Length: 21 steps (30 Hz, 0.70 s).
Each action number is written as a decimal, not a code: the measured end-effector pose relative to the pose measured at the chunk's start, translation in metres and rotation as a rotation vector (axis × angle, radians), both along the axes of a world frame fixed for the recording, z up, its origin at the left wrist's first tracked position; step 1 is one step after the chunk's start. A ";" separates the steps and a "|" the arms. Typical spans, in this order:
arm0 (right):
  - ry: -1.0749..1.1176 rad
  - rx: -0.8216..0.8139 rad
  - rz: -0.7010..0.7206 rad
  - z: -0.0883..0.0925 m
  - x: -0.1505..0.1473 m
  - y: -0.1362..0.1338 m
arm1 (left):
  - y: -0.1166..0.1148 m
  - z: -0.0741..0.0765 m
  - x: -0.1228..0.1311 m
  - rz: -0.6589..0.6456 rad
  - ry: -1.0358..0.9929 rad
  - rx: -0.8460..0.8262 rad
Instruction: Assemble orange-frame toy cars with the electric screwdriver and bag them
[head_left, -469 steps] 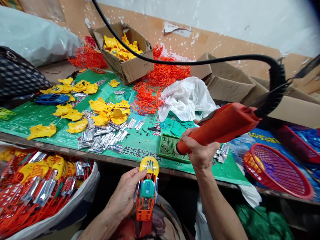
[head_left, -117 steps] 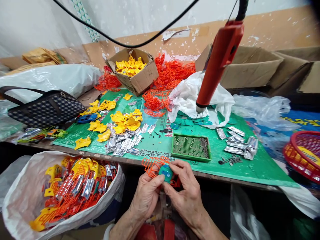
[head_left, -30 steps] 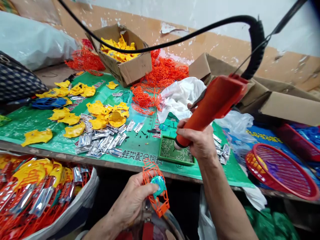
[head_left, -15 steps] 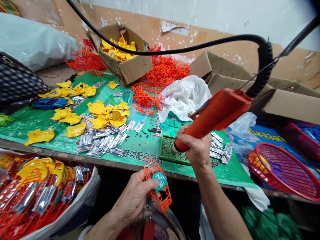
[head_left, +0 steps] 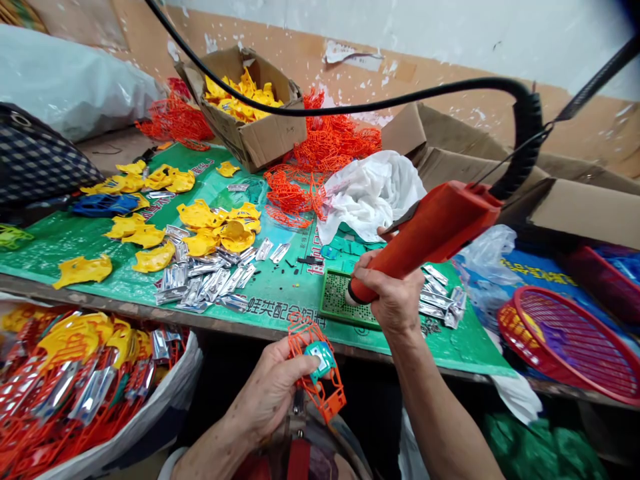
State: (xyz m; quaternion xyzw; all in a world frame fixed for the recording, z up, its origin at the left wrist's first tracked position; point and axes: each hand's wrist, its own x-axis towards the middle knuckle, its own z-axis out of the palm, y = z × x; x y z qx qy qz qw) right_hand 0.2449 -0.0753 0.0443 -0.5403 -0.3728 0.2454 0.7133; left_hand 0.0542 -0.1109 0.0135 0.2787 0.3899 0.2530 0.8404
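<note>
Red driver (head_left: 427, 233), hanging free earlier, now tilted in R hand (head_left: 397, 300). Green printed sheet (head_left: 300, 287) covers bench (head_left: 100, 299) beyond both hands; yellow pts (head_left: 235, 233) & silver pcs (head_left: 210, 283) fwd of L hand (head_left: 265, 393), peeling wall (head_left: 475, 40) behind. L hand: pinching orange frame (head_left: 333, 403) w/ teal pc (head_left: 326, 359), this side of bench edge. R hand: wrapped round driver, tip at green tray (head_left: 345, 319). Sheet btwn hands reads 蛙类配合饲料.

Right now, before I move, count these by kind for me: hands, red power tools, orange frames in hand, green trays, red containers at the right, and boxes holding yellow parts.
Hands: 2 (left hand, right hand)
Red power tool: 1
Orange frame in hand: 1
Green tray: 1
Red containers: 2 (round one, one behind it)
Box with yellow parts: 1
Total: 8
</note>
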 end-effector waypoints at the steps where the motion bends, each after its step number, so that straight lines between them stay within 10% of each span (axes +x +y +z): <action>1: 0.006 0.007 0.001 0.000 -0.001 0.000 | 0.000 0.000 0.000 -0.001 0.004 -0.001; 21: 0.030 0.051 -0.008 0.006 -0.005 -0.001 | -0.003 -0.002 -0.001 0.000 -0.032 0.047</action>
